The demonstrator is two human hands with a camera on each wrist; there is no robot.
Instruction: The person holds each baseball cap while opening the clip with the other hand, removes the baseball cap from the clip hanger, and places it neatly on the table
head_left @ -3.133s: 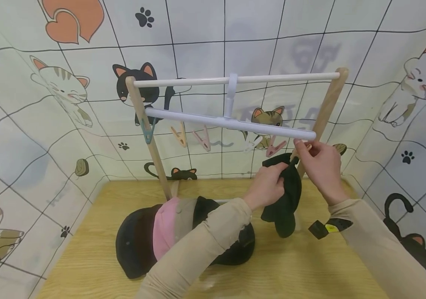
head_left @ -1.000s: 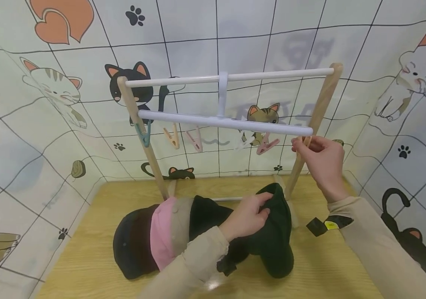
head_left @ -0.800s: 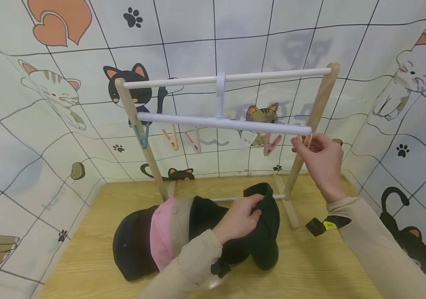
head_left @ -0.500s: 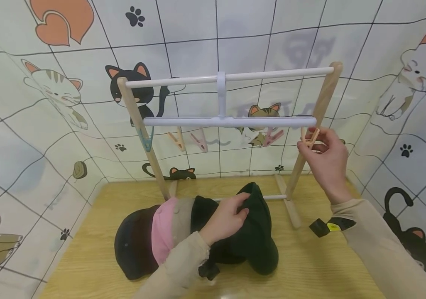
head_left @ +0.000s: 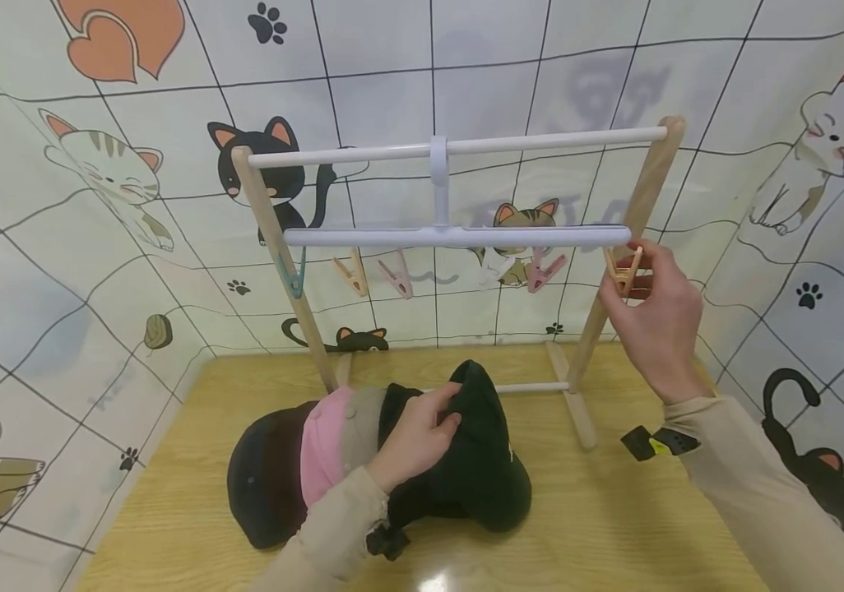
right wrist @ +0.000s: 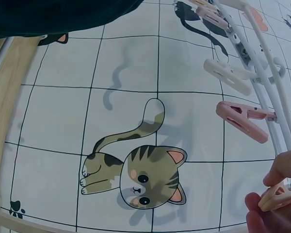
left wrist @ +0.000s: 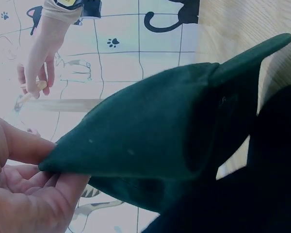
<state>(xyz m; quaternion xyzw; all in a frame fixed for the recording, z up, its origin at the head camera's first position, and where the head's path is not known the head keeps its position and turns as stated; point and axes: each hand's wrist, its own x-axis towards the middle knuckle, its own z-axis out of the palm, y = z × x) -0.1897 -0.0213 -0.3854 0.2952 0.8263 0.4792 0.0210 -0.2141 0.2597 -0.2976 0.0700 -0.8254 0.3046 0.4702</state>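
Note:
My left hand (head_left: pixel 418 440) pinches the edge of a dark green cap (head_left: pixel 484 460) between thumb and fingers. The cap overlaps the right end of a row of nested caps on the table. In the left wrist view its brim points away from the hand (left wrist: pixel 29 179). My right hand (head_left: pixel 659 329) holds a peach clothespin (head_left: pixel 623 271) just under the right end of a white hanger (head_left: pixel 466 237). In the right wrist view, thumb and fingers are around that clothespin (right wrist: pixel 276 198), with nothing visible clipped in it.
Other clothespins hang along the bar, including a blue one (head_left: pixel 292 275) and a pink one (head_left: pixel 543 271). A wood-legged rack with a white top rod (head_left: pixel 540 142) carries the hanger. Navy, brown, pink (head_left: pixel 324 460), beige and black caps lie on the wooden table (head_left: pixel 614 526).
The green cap has come away from the peach clothespin and moved down and left toward the other caps. The tilted hanger has levelled. My right hand stays at the clothespin.

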